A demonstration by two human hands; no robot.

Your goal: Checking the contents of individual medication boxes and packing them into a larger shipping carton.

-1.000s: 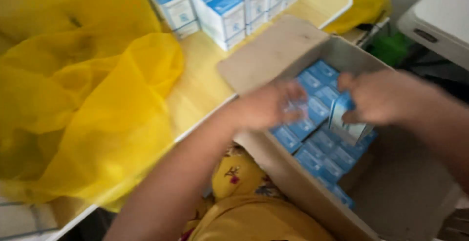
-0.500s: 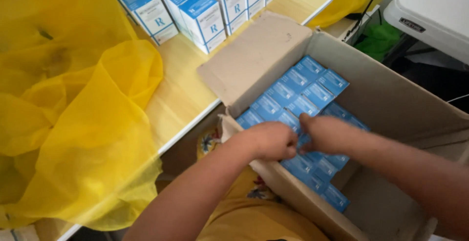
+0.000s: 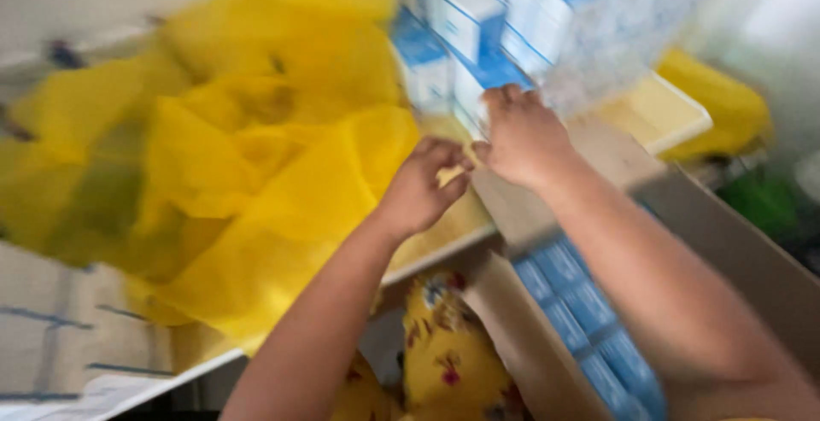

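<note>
Head view, heavy motion blur. Right hand (image 3: 523, 137) raised at stacked blue-and-white cartons (image 3: 478, 45) on tabletop (image 3: 653, 109), fingers curled against lower carton; actual grip, cannot tell. Left hand (image 3: 420, 189) just beside, fingers pinched half-closed, contents unclear. Cartons likely light, stiff card, corners crushable; best held across flat sides. Yellow plastic bag (image 3: 222, 173) left. Cardboard box (image 3: 735, 242) below, blue packs (image 3: 589, 318) inside.

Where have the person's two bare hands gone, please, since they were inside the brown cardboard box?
Yes, moved: left hand and right hand are up out of the cardboard box, at the stacked blue-and-white cartons on the table.
</note>
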